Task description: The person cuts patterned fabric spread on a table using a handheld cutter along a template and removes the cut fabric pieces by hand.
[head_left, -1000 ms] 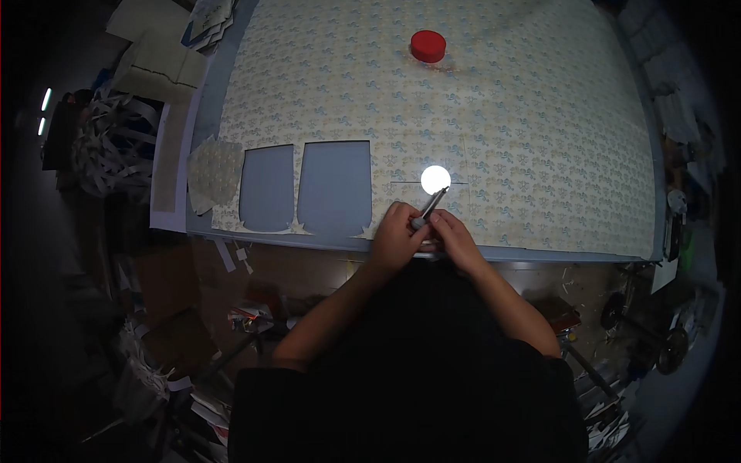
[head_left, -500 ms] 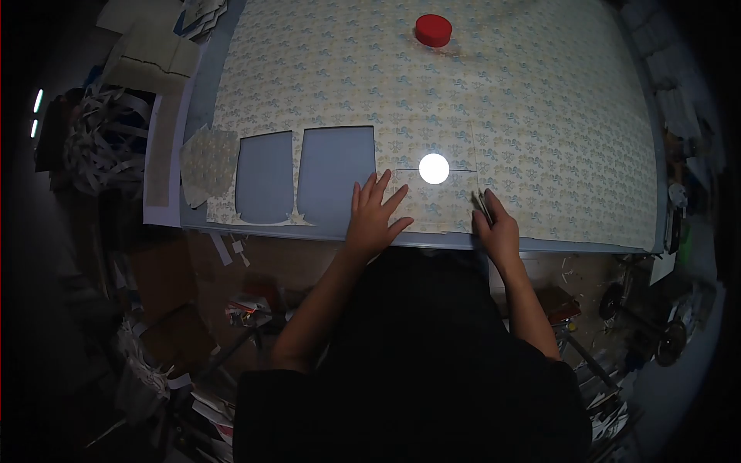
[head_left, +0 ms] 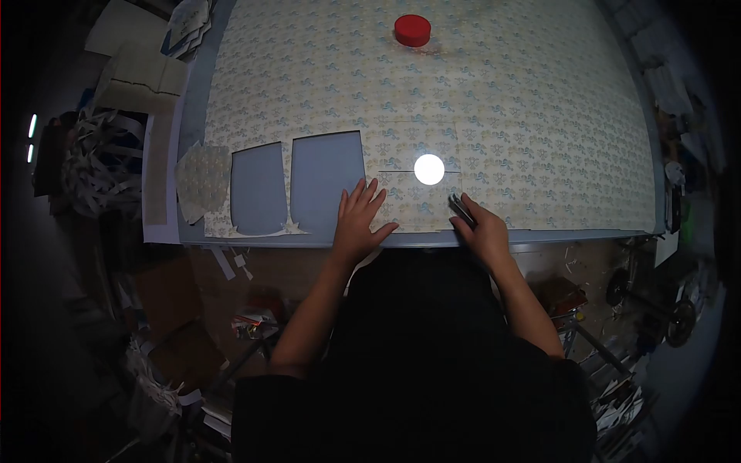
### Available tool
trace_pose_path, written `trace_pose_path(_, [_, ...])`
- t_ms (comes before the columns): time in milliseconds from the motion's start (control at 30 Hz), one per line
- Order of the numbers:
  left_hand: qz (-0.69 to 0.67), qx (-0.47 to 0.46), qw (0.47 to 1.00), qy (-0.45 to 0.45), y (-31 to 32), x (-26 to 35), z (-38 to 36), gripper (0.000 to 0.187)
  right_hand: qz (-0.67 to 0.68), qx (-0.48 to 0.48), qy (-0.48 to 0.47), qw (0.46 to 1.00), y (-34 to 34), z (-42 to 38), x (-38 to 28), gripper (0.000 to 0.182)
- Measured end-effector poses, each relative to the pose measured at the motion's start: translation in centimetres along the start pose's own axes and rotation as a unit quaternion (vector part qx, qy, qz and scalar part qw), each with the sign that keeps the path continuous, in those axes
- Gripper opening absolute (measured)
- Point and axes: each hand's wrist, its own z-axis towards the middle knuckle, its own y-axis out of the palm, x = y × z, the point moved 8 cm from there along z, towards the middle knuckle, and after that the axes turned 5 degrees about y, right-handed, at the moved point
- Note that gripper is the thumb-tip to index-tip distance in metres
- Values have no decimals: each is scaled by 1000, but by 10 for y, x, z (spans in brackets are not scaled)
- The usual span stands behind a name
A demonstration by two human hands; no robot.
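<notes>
A cream sheet with a small blue pattern [head_left: 540, 139] covers the table. My left hand [head_left: 358, 222] lies flat on it, fingers spread, at the right edge of a cut-out opening [head_left: 328, 166]. In my right hand [head_left: 485, 230] is a slim metal utility knife [head_left: 461, 207], pinched between thumb and fingers. Its tip points away from me, close over the sheet. A dark straight slit [head_left: 397, 171] runs across the sheet beyond both hands, partly under a bright round light spot [head_left: 429, 170].
A red round lid [head_left: 412, 31] sits on the sheet farther back. Left of my hands are a second opening [head_left: 258, 189] and some loose patterned pieces [head_left: 202, 181]. A heap of white strips [head_left: 104, 162] lies beyond the table's left side. My body is against the front edge.
The view has shifted, so the sheet and lid appear farther left. My right hand has moved left across the sheet with the knife. My left hand has slid slightly towards me.
</notes>
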Motion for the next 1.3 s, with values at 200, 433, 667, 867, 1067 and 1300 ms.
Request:
trace_pose_path(200, [8, 8, 1000, 4, 1, 0, -1, 70, -1, 5, -12, 1000, 3, 0, 3, 59])
trace_pose_path(433, [-3, 27, 999, 24, 1, -1, -4, 70, -8, 5, -11, 1000, 4, -1, 2, 61])
trace_pose_path(667, [-52, 26, 998, 35, -1, -6, -6, 75, -22, -18, -11, 1000, 5, -1, -4, 63])
trace_pose_path(867, [17, 3, 1000, 17, -4, -1, -9, 77, -21, -34, 18, 999, 8, -8, -10, 64])
trace_pose_path(1067, [-8, 32, 999, 21, -2, -8, -15, 85, -21, -26, 0, 999, 9, -8, -12, 66])
trace_pose_path(1300, [-138, 68, 986, -70, -13, -19, -16, 106, -18, -30, 13, 999, 10, -6, -13, 66])
